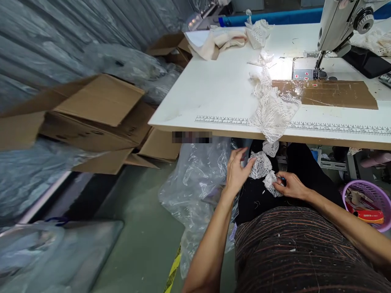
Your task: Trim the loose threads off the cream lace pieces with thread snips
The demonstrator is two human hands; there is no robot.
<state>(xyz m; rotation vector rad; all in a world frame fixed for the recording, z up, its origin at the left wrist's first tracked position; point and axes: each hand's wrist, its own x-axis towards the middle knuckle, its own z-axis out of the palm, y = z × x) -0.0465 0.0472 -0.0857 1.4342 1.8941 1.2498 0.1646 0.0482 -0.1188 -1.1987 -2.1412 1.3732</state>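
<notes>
A long strip of white lace (270, 110) runs across the white sewing table (220, 89) and hangs over its front edge into my lap. Below the table edge, my left hand (237, 171) holds the hanging lace with fingers curled on it. My right hand (291, 186) pinches the bunched end of the same lace, with something small and blue showing between its fingers that I cannot make out. Both hands sit over my dark trousers.
A sewing machine (339, 24) stands at the table's back right, with a brown cardboard sheet (332, 94) taped before it. Beige fabric (220, 42) lies at the back. Clear plastic bags (198, 179) and cardboard boxes (97, 110) fill the floor on the left. A purple basket (371, 203) sits at right.
</notes>
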